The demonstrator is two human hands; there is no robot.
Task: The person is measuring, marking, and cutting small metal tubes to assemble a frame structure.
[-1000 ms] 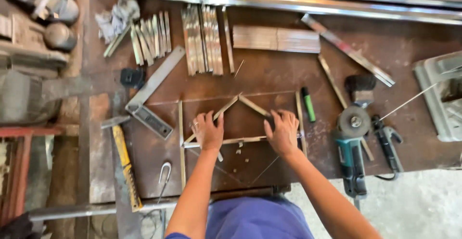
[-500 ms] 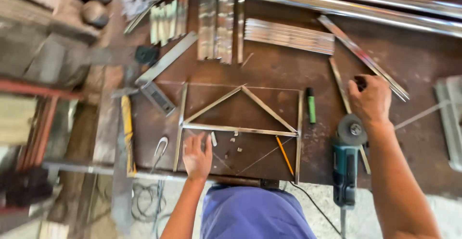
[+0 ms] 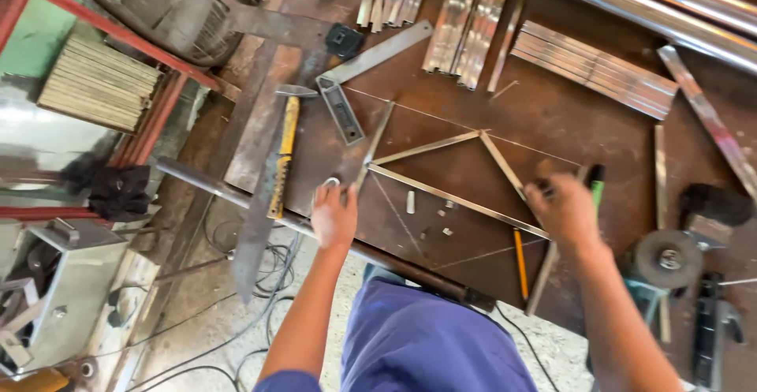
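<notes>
Looking down: I see my blue-clad lap at 6 o'clock against the near edge of the brown steel table [image 3: 552, 116], with pale floor and loose cables below.
Left hand: my left hand [image 3: 334, 217] sits at 8 o'clock on the near table edge, fingers curled around the lower end of a thin metal strip [image 3: 371, 149] that runs up toward 11 o'clock; a small metal ring [image 3: 331, 181] lies just beside the fingertips.
Right hand: my right hand [image 3: 564, 209] is at 4 o'clock, blurred; I cannot tell whether it grips anything, though it lies over the right corner of the triangular strip frame [image 3: 453, 195].
Frame: it lies flat at centre, its apex pointing to 12 o'clock.
Near items: an orange pencil [image 3: 520, 263] lies just below my right hand, a green marker [image 3: 597, 184] just beside it.
Right side: an angle grinder [image 3: 667, 261] rests at 4 o'clock, near my right wrist.
Left side: a yellow-handled hammer [image 3: 282, 155] lies at 10 o'clock, a steel square [image 3: 356, 84] just beyond it.
Far edge: cut strip bundles [image 3: 465, 21] lie at 12 o'clock, a flat stack [image 3: 591, 67] at 1 o'clock.
</notes>
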